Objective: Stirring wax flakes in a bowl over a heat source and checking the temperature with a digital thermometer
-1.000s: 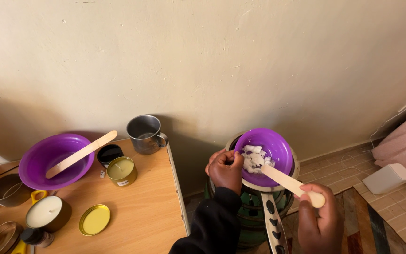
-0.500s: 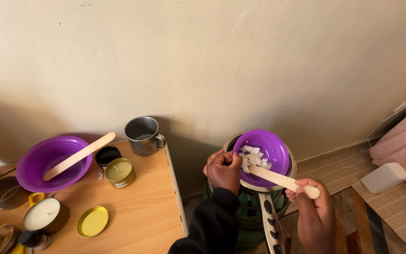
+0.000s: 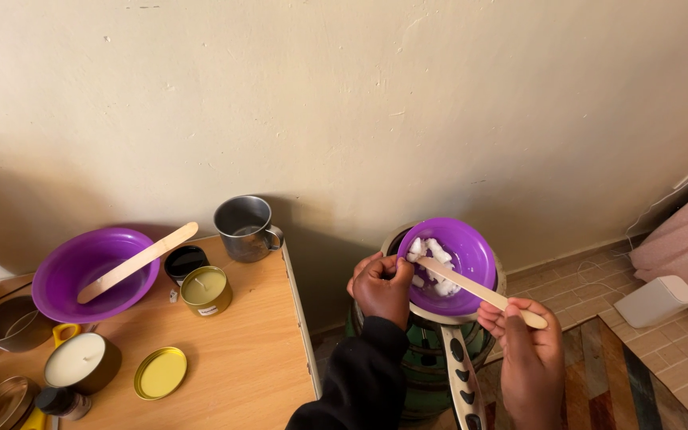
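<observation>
over the stove (image 3: 420,350) beside the desk (image 3: 240,358), the left hand (image 3: 381,288) pinches the rim of the small purple bowl (image 3: 459,263) — right hand (image 3: 529,350) fingers grasp the wooden stick (image 3: 475,291); best to stir the white chunks (image 3: 431,251) gently, bowl held level — spills look likely

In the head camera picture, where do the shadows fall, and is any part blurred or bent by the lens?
Head view: light is soft, without glare. The metal mug and the purple bowl on the table throw wide dim shadows onto the wall behind them. The bowl with white chunks, left hand and right hand look sharp. The table edge leans, suggesting wide-lens distortion.
</observation>
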